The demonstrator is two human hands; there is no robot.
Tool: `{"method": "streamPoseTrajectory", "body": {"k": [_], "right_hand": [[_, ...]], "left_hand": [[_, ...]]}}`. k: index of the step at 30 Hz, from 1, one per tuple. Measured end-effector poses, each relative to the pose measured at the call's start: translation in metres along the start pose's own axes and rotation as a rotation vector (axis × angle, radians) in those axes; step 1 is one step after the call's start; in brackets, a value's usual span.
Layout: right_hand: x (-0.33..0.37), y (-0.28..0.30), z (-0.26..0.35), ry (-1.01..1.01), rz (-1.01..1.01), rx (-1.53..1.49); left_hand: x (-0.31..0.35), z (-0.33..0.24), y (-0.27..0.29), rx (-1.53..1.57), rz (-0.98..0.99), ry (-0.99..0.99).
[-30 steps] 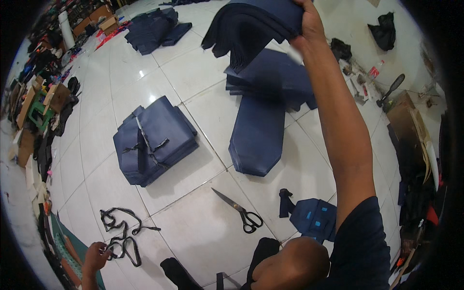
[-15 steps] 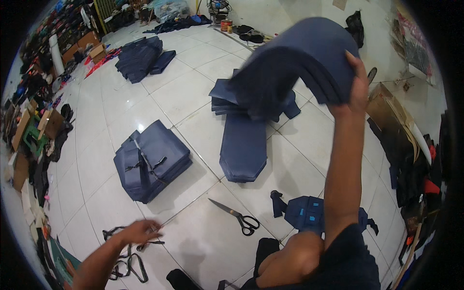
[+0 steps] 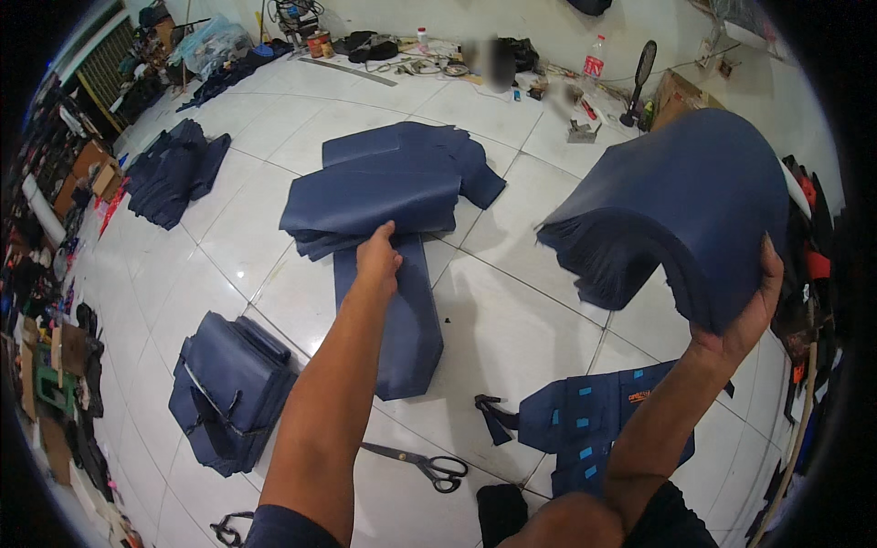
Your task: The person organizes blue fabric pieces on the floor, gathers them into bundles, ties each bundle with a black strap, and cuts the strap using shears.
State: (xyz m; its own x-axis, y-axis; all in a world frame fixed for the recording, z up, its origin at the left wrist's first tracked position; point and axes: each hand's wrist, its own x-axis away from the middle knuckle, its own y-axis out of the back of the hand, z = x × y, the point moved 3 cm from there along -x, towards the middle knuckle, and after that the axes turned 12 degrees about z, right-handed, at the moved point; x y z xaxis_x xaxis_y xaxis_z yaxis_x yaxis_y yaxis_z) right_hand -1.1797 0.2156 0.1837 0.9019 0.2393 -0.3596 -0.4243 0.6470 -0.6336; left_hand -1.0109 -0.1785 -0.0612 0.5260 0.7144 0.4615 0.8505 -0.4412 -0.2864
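My right hand [image 3: 740, 297] holds up a thick stack of dark blue fabric panels [image 3: 681, 196], which bends over in an arch at the right. At the centre, my left hand [image 3: 379, 260] is at the near edge of another folded blue fabric stack [image 3: 375, 196]. Its index finger lies on top, and the other fingers are curled, partly hidden at the edge. Beneath that stack, a long blue panel with cut corners [image 3: 406, 342] reaches toward me on the floor. Black-handled scissors [image 3: 425, 464] lie nearer to me, beside my left forearm.
A tied bundle of blue pieces [image 3: 228, 393] sits at the left; another blue pile [image 3: 174, 173] is farther back. A blue sewn piece with light-blue tabs [image 3: 585, 411] lies below my right hand. Clutter lines both sides, and a bottle [image 3: 594, 59] stands by the wall.
My left hand has reached forward from the black straps to the central stack. My right hand has carried its panels right and down. The view has shifted to the right.
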Motion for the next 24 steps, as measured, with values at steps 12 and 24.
{"method": "streamPoseTrajectory", "body": {"k": [12,24], "right_hand": [[-0.017,0.03,-0.03,0.0,-0.064,0.026],[-0.024,0.041,-0.038,-0.082,-0.043,-0.048]], "left_hand": [[-0.027,-0.063,-0.054,0.042,-0.162,-0.186],[0.001,-0.092,-0.073,-1.65,-0.136,-0.578]]}}
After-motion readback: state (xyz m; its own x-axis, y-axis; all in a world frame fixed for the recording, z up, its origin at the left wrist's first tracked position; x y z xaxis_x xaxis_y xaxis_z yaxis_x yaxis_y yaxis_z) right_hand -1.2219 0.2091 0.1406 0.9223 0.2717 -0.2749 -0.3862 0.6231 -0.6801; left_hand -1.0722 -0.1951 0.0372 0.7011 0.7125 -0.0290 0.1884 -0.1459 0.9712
